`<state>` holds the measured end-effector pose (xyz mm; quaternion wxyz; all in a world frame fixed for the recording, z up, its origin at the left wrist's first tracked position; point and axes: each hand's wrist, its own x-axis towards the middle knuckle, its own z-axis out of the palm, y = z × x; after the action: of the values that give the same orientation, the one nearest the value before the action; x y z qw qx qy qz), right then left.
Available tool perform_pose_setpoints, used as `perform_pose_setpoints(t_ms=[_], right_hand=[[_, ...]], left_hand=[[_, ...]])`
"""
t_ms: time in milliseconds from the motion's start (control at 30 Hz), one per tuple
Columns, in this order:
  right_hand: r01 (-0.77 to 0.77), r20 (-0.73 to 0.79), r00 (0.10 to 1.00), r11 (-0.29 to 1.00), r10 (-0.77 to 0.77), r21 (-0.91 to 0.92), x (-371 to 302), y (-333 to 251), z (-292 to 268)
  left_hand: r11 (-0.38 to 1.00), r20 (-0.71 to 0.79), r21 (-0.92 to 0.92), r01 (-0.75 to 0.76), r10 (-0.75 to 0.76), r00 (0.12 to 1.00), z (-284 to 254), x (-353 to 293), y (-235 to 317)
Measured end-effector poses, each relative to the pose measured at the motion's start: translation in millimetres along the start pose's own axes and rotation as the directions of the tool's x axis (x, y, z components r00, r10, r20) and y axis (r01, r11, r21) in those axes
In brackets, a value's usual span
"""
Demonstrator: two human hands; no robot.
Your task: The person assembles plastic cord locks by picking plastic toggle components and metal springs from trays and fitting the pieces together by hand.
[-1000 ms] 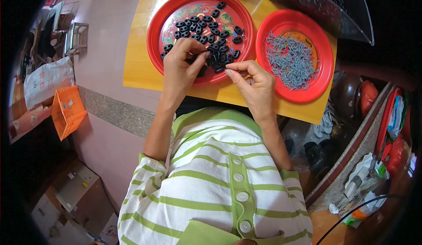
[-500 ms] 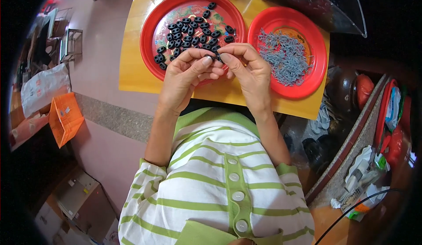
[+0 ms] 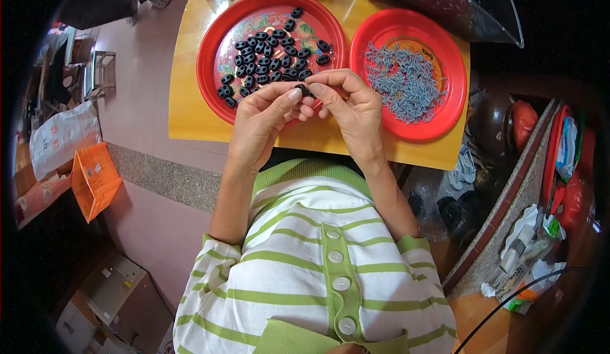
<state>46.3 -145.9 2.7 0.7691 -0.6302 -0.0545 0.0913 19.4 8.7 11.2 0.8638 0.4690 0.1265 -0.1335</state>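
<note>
My left hand (image 3: pixel 262 117) pinches a small black two-hole piece (image 3: pixel 304 91) between thumb and forefinger. Thumb and forefinger of my right hand (image 3: pixel 351 106) close on the same piece from the other side; whether they also hold a screw is hidden. Both hands meet over the near rim of a red patterned tray (image 3: pixel 204 68). Scattered across that tray lie several more black oval pieces (image 3: pixel 275 63), each with two holes. To the right, a red plate (image 3: pixel 456 68) bears a heap of small grey screws (image 3: pixel 406 87).
Under the tray and plate is a yellow table (image 3: pixel 184 115). Clear bins (image 3: pixel 502 20) of dark parts stand along its far edge. On the left are an orange bag (image 3: pixel 95 179) and a white bag (image 3: pixel 63 131). A stone-edged ledge (image 3: pixel 502 208) runs along the right.
The view has shifted slightly, moving the tray and plate a little left. My hands stay together at the tray's near rim, fingertips now closer around the black piece.
</note>
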Motion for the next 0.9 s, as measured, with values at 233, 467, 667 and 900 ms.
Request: perform_pose_setpoints(t_ms=[233, 467, 667, 900], right_hand=[[-0.042, -0.006, 0.999, 0.997, 0.043, 0.069, 0, 0, 1], [-0.016, -0.026, 0.999, 0.998, 0.018, 0.063, 0, 3, 1], [0.011, -0.036, 0.999, 1.0, -0.01, 0.023, -1, -1, 4], [0.069, -0.062, 0.996, 0.997, -0.067, 0.046, -3, 12, 8]], left_hand=[[1.0, -0.022, 0.017, -0.011, 0.012, 1.0, 3, 0, 1], [1.0, -0.023, -0.007, -0.003, 0.003, 1.0, 4, 3, -1], [0.999, -0.061, 0.033, -0.02, 0.022, 0.998, 6, 2, -1], [0.988, -0.099, 0.142, -0.057, 0.072, 0.992, 4, 7, -13]])
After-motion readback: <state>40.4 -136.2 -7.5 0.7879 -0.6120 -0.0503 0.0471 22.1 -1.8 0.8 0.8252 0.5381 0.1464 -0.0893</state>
